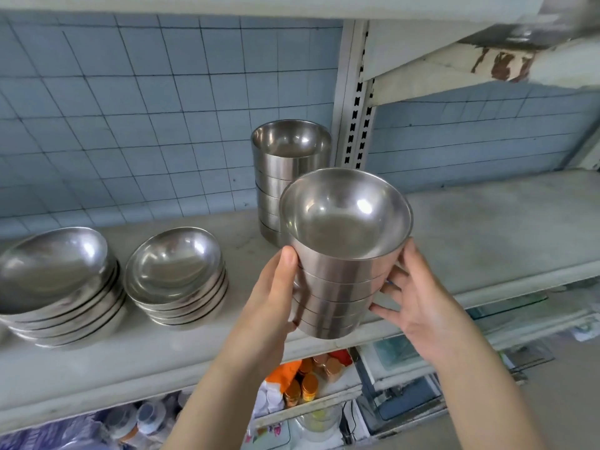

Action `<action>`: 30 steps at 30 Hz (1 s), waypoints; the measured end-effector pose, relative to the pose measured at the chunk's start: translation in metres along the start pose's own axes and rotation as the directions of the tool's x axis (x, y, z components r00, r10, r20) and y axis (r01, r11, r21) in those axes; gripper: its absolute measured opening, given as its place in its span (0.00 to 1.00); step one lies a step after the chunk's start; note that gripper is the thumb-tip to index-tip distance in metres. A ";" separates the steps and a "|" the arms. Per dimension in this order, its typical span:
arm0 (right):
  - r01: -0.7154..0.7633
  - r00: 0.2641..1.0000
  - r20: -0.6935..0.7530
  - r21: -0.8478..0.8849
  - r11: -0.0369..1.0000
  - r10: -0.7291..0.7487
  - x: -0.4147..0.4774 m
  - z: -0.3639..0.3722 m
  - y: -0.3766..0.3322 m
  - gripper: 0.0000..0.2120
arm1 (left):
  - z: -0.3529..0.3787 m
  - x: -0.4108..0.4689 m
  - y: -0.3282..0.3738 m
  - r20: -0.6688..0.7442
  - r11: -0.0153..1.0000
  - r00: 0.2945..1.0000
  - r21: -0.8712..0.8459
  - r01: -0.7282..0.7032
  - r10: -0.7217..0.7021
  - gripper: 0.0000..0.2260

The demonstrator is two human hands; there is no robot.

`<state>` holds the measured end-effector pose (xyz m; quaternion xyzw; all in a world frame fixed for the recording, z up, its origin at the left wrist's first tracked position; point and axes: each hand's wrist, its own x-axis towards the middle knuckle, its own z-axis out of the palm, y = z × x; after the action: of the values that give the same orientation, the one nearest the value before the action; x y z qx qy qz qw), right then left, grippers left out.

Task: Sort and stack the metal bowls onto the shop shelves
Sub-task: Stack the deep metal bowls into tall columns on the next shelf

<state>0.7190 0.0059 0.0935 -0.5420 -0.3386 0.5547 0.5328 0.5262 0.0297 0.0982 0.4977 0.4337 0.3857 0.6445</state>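
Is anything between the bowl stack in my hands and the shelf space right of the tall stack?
Nothing visible. The held stack, gripped by the left hand and right hand, is at the front edge of the shelf, and no object shows to its right. Only the tall stack stands directly behind it.

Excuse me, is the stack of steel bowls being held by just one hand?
No, the left hand and right hand grip the stack of steel bowls from opposite sides.
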 end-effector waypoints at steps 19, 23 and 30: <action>-0.009 1.000 0.016 -0.014 1.000 0.010 -0.016 -0.222 -0.061 0.36 | 0.238 0.014 -0.011 -0.074 0.998 0.996 -0.052 0.042 -0.046 0.31; -0.039 0.998 0.040 -0.012 0.999 0.039 0.014 -0.234 -0.074 0.33 | 0.252 0.045 -0.001 -0.131 0.993 0.989 -0.100 0.060 -0.073 0.27; -0.078 0.996 0.049 -0.051 0.996 0.081 0.078 -0.240 -0.088 0.33 | 0.251 0.103 0.007 -0.163 0.990 0.979 -0.090 0.108 -0.122 0.26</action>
<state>0.9815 0.0501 0.1145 -0.5534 -0.3437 0.5808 0.4881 0.7964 0.0500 0.1197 0.4110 0.4986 0.4056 0.6465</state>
